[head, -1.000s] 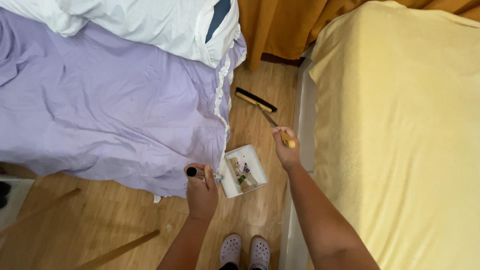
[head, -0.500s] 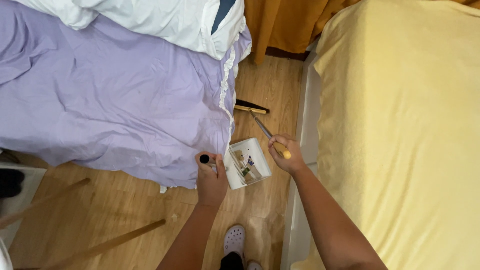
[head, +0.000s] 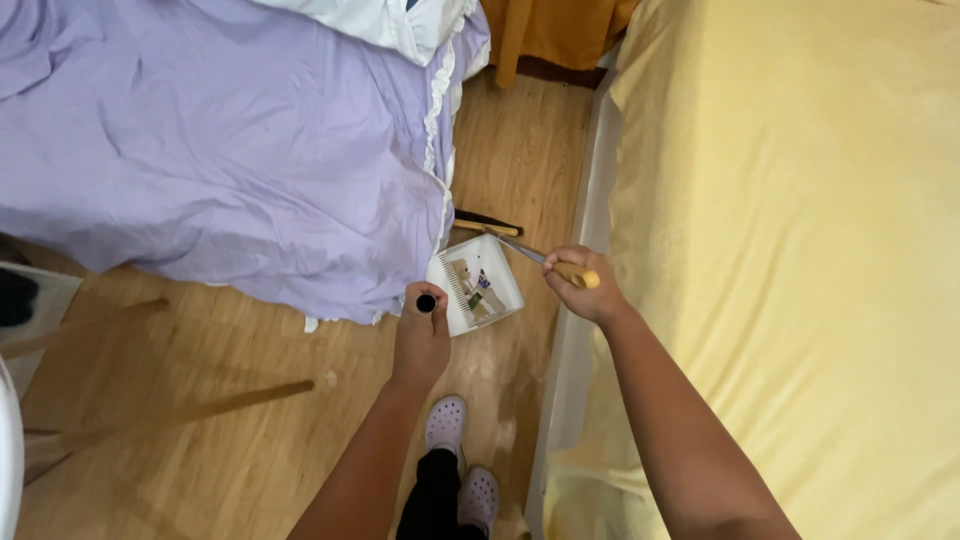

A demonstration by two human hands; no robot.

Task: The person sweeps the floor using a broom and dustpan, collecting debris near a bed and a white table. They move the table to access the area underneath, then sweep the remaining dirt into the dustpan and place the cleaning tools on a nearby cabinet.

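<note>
Head view: left hand (head: 422, 335) closed on dustpan (head: 478, 283) handle, pan over floor (head: 250, 450) between beds, scraps inside. Right hand (head: 578, 285) at 3 o'clock, gripping brush (head: 505, 232) handle. Likely light, rigid plastic; best held level by handle.

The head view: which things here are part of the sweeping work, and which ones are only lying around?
In use:
- white plastic dustpan with scraps inside, its black-tipped handle in the left hand
- broom with a wooden handle, gripped by the right hand
- wooden plank floor

Just around:
- bed with a purple sheet
- bed with a yellow cover
- orange curtain
- wooden sticks on the floor
</note>
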